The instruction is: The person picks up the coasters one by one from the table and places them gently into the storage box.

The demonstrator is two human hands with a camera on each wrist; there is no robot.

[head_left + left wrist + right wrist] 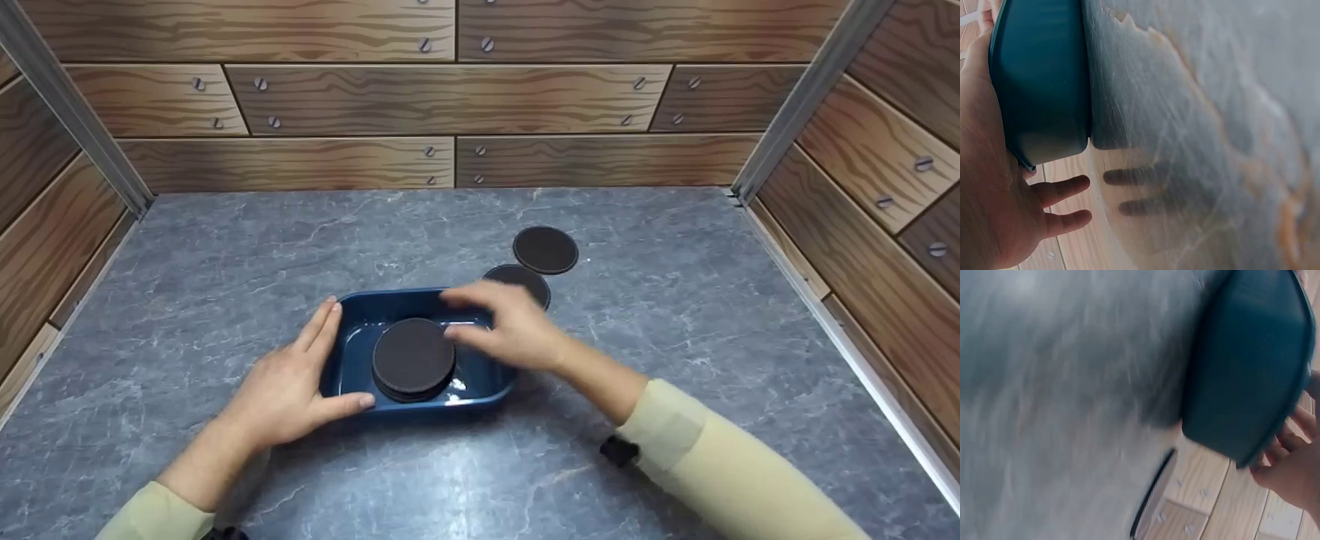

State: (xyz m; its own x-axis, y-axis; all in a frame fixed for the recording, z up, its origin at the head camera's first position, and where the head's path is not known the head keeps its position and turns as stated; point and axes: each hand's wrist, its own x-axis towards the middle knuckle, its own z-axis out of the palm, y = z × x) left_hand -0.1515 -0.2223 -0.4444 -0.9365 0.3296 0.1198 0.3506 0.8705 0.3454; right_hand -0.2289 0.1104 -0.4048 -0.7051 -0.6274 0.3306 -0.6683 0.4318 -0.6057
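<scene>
A deep blue rectangular baking dish [352, 375] sits on the tabletop. Inside it is a stack of round dark brown coasters [414, 355] with stitched edges. My left hand [281, 390] grips the dish's left end, thumb over the near rim and fingers at the far left corner. Two of its fingers [1064, 191] extend straight below the dish in the left wrist view. Over the dish's right side is my right hand [517, 326], blurred, thumb and fingers apart, with nothing visible between them. Beyond it lies a coaster [517, 277], partly hidden by that hand.
Another coaster [546, 250] lies flat farther back, beside the partly hidden one. The grey marbled tabletop [675, 315] is bounded by wood-patterned walls [450, 97] at the back and sides, with metal posts [802, 97] at the corners.
</scene>
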